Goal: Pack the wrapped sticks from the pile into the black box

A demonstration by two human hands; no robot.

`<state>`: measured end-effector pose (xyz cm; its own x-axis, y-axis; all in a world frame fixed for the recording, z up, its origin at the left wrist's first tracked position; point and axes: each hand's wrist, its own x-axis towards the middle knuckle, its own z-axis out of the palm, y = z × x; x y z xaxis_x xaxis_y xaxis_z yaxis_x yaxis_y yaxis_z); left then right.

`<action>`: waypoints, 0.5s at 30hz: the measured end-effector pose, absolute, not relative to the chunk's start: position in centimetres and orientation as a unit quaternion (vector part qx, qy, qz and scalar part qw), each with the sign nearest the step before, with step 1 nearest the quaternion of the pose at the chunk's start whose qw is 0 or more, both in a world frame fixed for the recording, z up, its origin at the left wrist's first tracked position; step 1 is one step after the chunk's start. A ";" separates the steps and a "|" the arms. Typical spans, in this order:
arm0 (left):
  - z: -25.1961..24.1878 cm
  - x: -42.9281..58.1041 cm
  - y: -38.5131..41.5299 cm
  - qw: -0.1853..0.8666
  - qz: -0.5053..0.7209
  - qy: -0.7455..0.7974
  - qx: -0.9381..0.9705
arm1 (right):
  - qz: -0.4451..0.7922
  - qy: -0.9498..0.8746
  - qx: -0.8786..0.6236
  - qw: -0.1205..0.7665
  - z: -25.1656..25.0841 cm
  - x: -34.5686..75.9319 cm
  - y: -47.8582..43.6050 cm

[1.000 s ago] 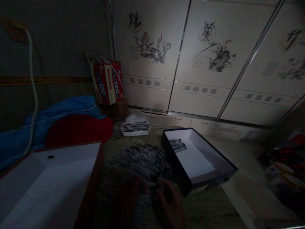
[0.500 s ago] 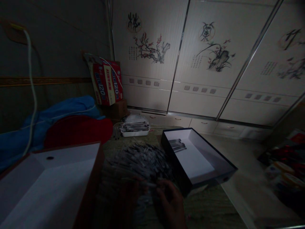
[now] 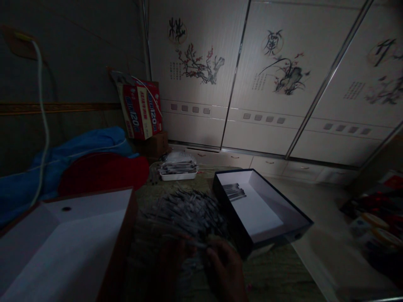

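The scene is very dark. A heap of thin grey stick-like pieces (image 3: 187, 209) lies on the table in front of me. My right hand (image 3: 225, 268) sits at the near edge of the heap, fingers curled around a few of the pieces. My left hand (image 3: 171, 262) is a dim shape just left of it, also at the heap's near edge; its fingers cannot be made out. A black box with a white inside (image 3: 261, 209) stands open to the right, with a few of the same pieces in its far corner.
A large brown box with a white inside (image 3: 63, 243) fills the near left. A white tray of pieces (image 3: 178, 170) stands behind the heap. Blue cloth (image 3: 63, 151), a red round thing (image 3: 103, 170) and a red carton (image 3: 141, 109) sit at the left. Painted cabinet doors (image 3: 267, 84) rise behind.
My right hand has shifted slightly at the near edge of the heap. Everything else stays put.
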<state>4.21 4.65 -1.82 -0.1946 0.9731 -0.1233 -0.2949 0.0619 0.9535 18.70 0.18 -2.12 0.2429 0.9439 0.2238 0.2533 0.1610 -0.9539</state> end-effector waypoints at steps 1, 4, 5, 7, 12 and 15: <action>-1.8 4.2 4.6 0.536 0.588 0.494 0.349 | 0.309 -0.541 -0.564 0.543 -2.0 18.7 0.1; -1.5 3.8 4.3 0.538 0.577 0.495 0.363 | 0.264 -0.581 -0.556 0.532 -2.1 18.6 -0.1; -1.4 3.7 4.2 0.535 0.573 0.498 0.370 | 0.252 -0.594 -0.553 0.527 -2.4 18.6 -0.1; -0.9 3.6 3.9 0.527 0.566 0.501 0.389 | 0.234 -0.612 -0.549 0.520 -3.3 18.7 -0.2; 0.4 3.5 3.3 0.510 0.554 0.515 0.409 | 0.182 -0.577 -0.575 0.550 -6.7 18.9 -0.3; 0.8 3.3 3.2 0.507 0.554 0.523 0.403 | 0.188 -0.562 -0.593 0.545 -7.6 18.9 -0.2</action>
